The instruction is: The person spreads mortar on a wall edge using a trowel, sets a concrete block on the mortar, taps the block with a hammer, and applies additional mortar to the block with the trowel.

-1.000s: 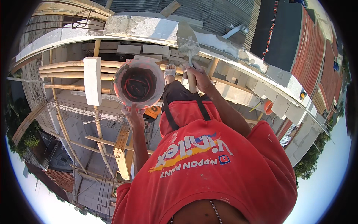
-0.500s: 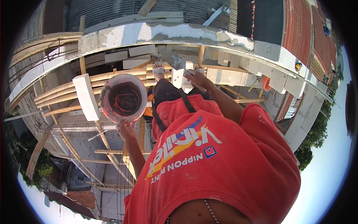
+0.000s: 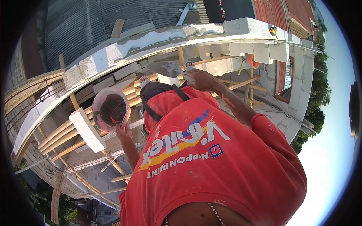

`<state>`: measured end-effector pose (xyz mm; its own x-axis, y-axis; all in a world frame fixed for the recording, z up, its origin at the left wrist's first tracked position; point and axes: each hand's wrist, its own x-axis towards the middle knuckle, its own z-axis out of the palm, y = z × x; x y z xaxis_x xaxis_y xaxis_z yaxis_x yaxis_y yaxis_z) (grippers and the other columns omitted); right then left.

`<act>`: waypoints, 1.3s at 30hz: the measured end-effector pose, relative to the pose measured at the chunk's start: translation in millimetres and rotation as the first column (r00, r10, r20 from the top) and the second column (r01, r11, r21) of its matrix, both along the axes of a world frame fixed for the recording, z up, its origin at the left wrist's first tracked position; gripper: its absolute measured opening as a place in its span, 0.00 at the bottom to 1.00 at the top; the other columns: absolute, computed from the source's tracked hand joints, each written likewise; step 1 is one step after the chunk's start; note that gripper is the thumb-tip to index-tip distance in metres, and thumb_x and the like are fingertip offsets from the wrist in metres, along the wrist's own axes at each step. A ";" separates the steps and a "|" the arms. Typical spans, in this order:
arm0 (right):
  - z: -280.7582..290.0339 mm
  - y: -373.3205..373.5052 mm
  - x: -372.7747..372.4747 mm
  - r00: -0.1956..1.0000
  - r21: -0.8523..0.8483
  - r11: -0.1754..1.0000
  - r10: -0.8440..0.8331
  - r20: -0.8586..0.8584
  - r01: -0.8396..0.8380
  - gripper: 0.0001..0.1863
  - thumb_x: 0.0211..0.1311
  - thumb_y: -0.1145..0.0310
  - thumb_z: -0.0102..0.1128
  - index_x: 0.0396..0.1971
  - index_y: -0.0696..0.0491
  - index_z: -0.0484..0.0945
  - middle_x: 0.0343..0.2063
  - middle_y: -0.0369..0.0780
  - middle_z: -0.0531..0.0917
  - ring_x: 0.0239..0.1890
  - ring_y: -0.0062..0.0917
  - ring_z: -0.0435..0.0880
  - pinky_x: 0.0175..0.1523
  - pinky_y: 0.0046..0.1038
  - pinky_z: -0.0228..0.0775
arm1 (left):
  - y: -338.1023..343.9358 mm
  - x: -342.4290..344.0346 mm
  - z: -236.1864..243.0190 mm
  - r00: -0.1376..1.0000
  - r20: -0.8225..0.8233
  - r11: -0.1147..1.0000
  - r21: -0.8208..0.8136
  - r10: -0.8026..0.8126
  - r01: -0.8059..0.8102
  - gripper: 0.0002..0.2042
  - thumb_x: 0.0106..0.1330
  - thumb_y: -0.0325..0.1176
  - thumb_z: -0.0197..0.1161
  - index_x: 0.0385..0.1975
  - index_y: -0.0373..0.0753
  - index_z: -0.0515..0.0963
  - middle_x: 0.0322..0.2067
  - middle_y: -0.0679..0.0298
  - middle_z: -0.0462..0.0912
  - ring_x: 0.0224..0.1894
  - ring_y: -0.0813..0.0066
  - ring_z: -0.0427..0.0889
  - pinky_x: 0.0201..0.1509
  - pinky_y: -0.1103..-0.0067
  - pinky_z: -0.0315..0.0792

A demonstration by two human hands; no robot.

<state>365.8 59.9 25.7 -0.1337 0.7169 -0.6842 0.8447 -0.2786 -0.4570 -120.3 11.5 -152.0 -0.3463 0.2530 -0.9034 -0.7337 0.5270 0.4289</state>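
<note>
Closest is the person's red shirt (image 3: 241, 188), with big letters and a yellow stripe on the front. A chain of little beads (image 3: 215, 213) hangs by the neck.

The left hand (image 3: 125, 132) is holding on to the near edge of a round bucket (image 3: 98, 102). The bucket is up in the air, with its open top facing the eyes. It is dark inside, with some red streaks.

The right hand (image 3: 197, 79) is closed tight around the handle of a trowel (image 3: 164, 69). The trowel's flat blade points left, and grey, wet-looking stuff is on it. The bucket and the trowel are apart.

Lower down, the toes of two feet (image 3: 144, 81) in sandals peek out. Long bamboo poles (image 3: 62, 136) run side by side below. A long white block (image 3: 87, 130) is just left of the bucket, across the poles. I cannot tell what it rests on.

Past the feet, a white wall (image 3: 124, 49) with grey patches bends across. An orange bucket (image 3: 253, 61) is over to the right. Farther off are a grey wavy roof (image 3: 83, 34), a red roof (image 3: 266, 14) and green trees (image 3: 316, 100).
</note>
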 end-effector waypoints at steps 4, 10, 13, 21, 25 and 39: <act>26.8 34.1 -32.8 0.995 -0.169 0.983 0.059 -0.079 -0.072 0.28 0.69 0.51 0.52 0.62 0.52 0.70 0.54 0.49 0.79 0.55 0.45 0.80 0.59 0.46 0.71 | -5.6 2.4 -3.5 0.989 0.151 0.992 0.122 -0.002 -0.017 0.17 0.65 0.26 0.55 0.52 0.24 0.70 0.54 0.48 0.77 0.58 0.55 0.78 0.63 0.59 0.78; 16.5 31.8 -47.3 0.970 0.102 0.980 0.185 -0.158 -0.170 0.24 0.67 0.56 0.54 0.57 0.55 0.72 0.54 0.51 0.77 0.48 0.48 0.83 0.52 0.50 0.75 | -11.8 37.3 28.8 0.959 0.283 0.962 0.266 -0.015 -0.064 0.20 0.65 0.23 0.49 0.57 0.21 0.64 0.58 0.43 0.72 0.62 0.44 0.73 0.67 0.51 0.71; 35.2 47.6 -66.2 0.909 0.170 0.937 0.341 -0.241 -0.306 0.25 0.65 0.60 0.56 0.59 0.56 0.71 0.54 0.55 0.76 0.45 0.53 0.84 0.50 0.50 0.76 | -30.6 58.6 27.2 0.981 0.192 0.963 0.260 0.013 -0.064 0.23 0.63 0.23 0.52 0.60 0.23 0.63 0.60 0.45 0.71 0.62 0.45 0.73 0.67 0.49 0.70; 1.2 52.5 -116.3 0.831 0.334 0.810 0.543 -0.120 -0.481 0.24 0.58 0.67 0.58 0.50 0.69 0.73 0.41 0.53 0.79 0.46 0.44 0.83 0.32 0.39 0.81 | -31.3 164.9 107.9 0.995 -0.035 0.907 0.410 -0.094 0.100 0.24 0.65 0.24 0.57 0.62 0.31 0.63 0.59 0.48 0.72 0.62 0.50 0.74 0.65 0.52 0.72; -2.5 13.3 -121.6 0.619 0.578 0.539 0.782 -0.073 -0.613 0.14 0.56 0.68 0.59 0.36 0.64 0.82 0.37 0.44 0.80 0.43 0.30 0.78 0.33 0.28 0.82 | -53.3 189.2 117.0 0.990 -0.120 0.829 0.543 -0.078 0.131 0.27 0.66 0.21 0.55 0.67 0.37 0.60 0.60 0.50 0.72 0.59 0.52 0.77 0.61 0.54 0.77; 31.6 49.1 -43.8 0.710 0.674 0.514 0.704 0.022 -0.530 0.20 0.59 0.72 0.54 0.53 0.56 0.76 0.48 0.49 0.79 0.36 0.41 0.88 0.35 0.39 0.83 | -54.6 243.9 165.8 0.963 -0.268 0.866 0.473 -0.033 0.162 0.26 0.61 0.22 0.58 0.61 0.31 0.62 0.50 0.52 0.77 0.48 0.55 0.84 0.52 0.57 0.84</act>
